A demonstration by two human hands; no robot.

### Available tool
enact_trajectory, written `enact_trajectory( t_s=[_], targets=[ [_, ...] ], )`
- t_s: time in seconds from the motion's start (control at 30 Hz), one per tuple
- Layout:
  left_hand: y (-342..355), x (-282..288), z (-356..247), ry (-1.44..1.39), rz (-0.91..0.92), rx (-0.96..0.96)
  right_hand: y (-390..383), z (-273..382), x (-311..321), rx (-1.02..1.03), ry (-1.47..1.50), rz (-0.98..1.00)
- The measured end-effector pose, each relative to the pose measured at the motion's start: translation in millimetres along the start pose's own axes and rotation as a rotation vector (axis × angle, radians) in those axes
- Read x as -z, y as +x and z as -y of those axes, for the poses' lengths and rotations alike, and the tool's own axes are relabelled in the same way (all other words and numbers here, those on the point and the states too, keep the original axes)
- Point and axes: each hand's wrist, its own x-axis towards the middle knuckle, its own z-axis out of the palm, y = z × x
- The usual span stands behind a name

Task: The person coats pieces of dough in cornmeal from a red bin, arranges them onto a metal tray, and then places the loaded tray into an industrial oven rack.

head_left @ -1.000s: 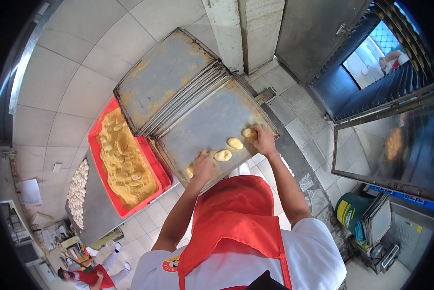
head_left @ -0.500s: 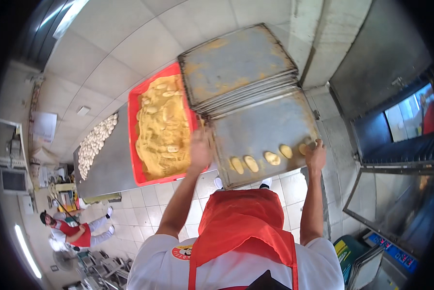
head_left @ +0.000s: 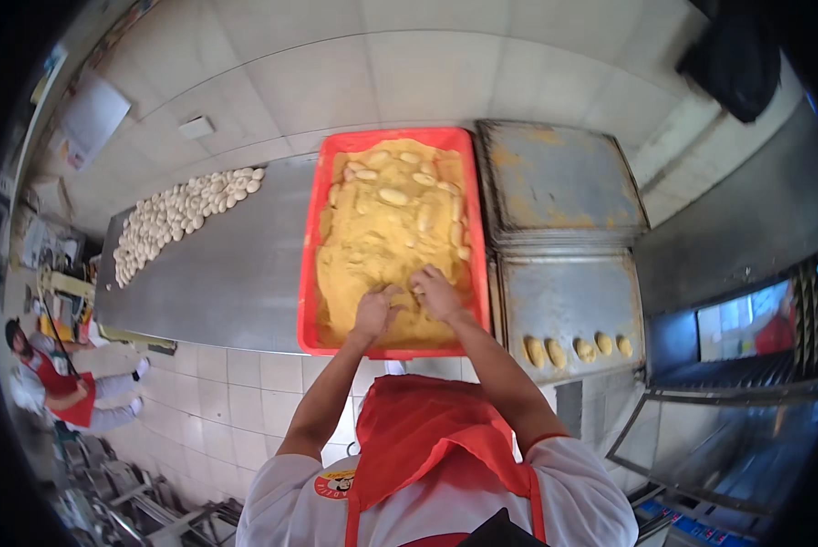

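The bare left hand (head_left: 375, 313) and right hand (head_left: 439, 296) reach into loose yellow powder (head_left: 372, 255) — whether either grips anything, I cannot tell. Farther up the rectangular red plastic tub (head_left: 310, 283), pale oval dough pieces (head_left: 393, 196) lie half-buried — rough scooping could dent them.

A co-worker (head_left: 66, 381), a white paper sheet (head_left: 96, 120), a white box (head_left: 196, 127) on tiled wall (head_left: 432, 75)

Right hand (head_left: 439, 296) hidden underneath, white shirt (head_left: 578, 492) cropped
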Motion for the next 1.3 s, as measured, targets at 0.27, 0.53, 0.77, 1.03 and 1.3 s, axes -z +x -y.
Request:
enact_trajectory(
  t_s=[0.27, 0.53, 0.77, 1.03, 1.3],
  targets=[
    [77, 59, 52, -1.677, -0.408, 0.419, 107, -43, 20, -0.909, 1.491, -0.6],
    [245, 63, 92, -0.017, -0.118, -0.092, 175, -57, 22, -0.882, -0.197, -0.184],
    [193, 77, 120, -0.642, -0.006, 0.167, 176, -15, 14, -0.132, -0.097, -0.047],
    [109, 97, 118, -1.479, -0.201, 0.457, 196, 6, 37, -0.524, 0.66, 0.023],
    [86, 45, 24, -0.723, -0.019, 0.249, 98, 56, 62, -0.578, 1.069, -0.092]
  ],
)
